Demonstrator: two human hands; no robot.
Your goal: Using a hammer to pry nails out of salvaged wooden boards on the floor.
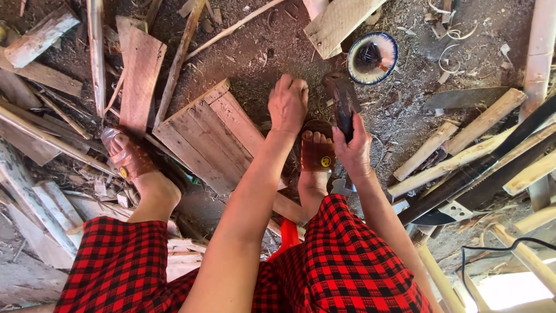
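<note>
Over the dirt floor [260, 58], right hand [353, 148] grips a hatchet [343, 101]; left hand [288, 104] is fisted, contents hidden.

left hand [288, 103]: I see only its back; the fingers curl under, so I cannot tell what they grip.
chopping tool [343, 104]: my right hand [354, 152] covers the handle's lower part; the blade edge is too dark to read.
bowl [372, 58]: the dark contents are too small for me to identify.
long dark blade [475, 177]: its far end runs off the right edge.
black cable [498, 250]: cut off at the right edge and the bottom.
right foot [317, 152]: heel hidden behind my forearms.
</note>
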